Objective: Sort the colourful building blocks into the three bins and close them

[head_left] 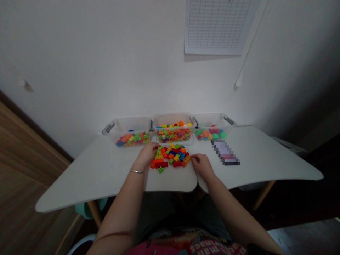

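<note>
A loose pile of colourful plastic toy building bricks [174,154] lies on the white tabletop in front of me, in red, orange, yellow, green and blue. At the pile's left edge is my left hand [147,154], its fingers curved along the back left bricks and partly hidden; no brick shows in its grasp. My right hand [204,165] is by the right edge, index finger reaching to an orange-yellow brick [187,159], thumb slightly apart from it. A single green brick [160,170] lies just in front of the pile.
Three clear plastic bins stand along the wall: the left bin [132,124] and middle bin [174,118] with small colourful pieces, the right bin [212,120] with coloured balls. A blurred-out phone [225,152] lies right of my right hand. Two table sections [106,177] meet near it.
</note>
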### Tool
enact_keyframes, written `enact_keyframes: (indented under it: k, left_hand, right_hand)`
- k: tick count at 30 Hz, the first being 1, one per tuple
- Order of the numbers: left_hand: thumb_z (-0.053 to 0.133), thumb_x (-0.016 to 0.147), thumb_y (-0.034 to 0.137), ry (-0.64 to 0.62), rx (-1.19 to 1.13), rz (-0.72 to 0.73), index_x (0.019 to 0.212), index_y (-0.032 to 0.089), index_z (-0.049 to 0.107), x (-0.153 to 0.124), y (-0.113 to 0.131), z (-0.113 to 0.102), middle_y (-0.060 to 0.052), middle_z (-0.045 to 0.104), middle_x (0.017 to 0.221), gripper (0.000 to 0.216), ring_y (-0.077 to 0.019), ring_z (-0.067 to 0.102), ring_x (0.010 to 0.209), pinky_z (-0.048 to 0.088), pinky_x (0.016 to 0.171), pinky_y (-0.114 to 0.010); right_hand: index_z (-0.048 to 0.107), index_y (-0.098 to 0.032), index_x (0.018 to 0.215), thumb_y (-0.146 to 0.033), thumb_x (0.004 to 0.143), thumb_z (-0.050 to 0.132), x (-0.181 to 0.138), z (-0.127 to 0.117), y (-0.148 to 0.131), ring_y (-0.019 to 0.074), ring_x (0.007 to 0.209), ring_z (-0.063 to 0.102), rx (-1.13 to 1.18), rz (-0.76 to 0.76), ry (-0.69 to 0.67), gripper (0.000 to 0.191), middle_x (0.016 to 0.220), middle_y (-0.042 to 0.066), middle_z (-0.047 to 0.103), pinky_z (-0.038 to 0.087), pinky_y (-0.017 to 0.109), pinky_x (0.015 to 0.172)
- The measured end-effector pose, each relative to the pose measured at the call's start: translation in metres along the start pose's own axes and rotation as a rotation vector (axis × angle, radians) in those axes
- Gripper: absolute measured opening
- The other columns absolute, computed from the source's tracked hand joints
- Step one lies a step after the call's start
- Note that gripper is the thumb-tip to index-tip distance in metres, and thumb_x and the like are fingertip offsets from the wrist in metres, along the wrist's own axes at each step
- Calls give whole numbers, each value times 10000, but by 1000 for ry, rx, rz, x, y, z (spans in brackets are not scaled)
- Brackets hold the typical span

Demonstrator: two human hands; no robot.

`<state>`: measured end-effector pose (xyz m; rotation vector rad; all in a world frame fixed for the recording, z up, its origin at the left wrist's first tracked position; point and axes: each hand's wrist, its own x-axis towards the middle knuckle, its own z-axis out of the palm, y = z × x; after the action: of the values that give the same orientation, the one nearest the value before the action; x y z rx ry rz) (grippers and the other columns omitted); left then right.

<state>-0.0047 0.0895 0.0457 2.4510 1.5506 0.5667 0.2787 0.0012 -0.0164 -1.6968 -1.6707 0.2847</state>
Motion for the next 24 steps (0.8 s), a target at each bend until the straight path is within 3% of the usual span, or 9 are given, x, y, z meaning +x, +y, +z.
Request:
enact_keyframes:
  k: [5,12,19,24]
  left_hand:
    - [400,794,22,18,190,-2,1213,197,653,-10,-2,6,-84,640,1303,520,-187,586,1190,439,1029,-304]
    - [427,891,167,15,347,-141,1194,227,670,-18,10,-6,-110,679,1159,393,-232,629,1065,497,904,-328]
    - [413,910,203,36,299,-246,1123,226,703,-19,5,0,-107,630,1128,360,-219,620,1064,504,873,-298]
    - [505,877,236,55,253,-279,1048,230,716,-19,4,-3,-101,632,1074,272,-229,617,1039,502,878,-313]
  right_hand:
    - [743,-178,960,-252,844,526,1,0,-1,221,955,617,7,-13,-6,256,973,74,732,442,347,902]
    - [744,-187,965,-249,833,539,1,-1,0,217,942,619,-7,-10,-18,252,950,68,732,442,345,899]
    - [745,-189,956,-255,834,535,0,0,-2,222,944,612,-7,-7,0,252,949,71,727,445,349,892]
    - [744,-194,950,-256,837,534,0,-1,-2,220,955,613,-7,-4,-4,246,954,66,728,441,345,899]
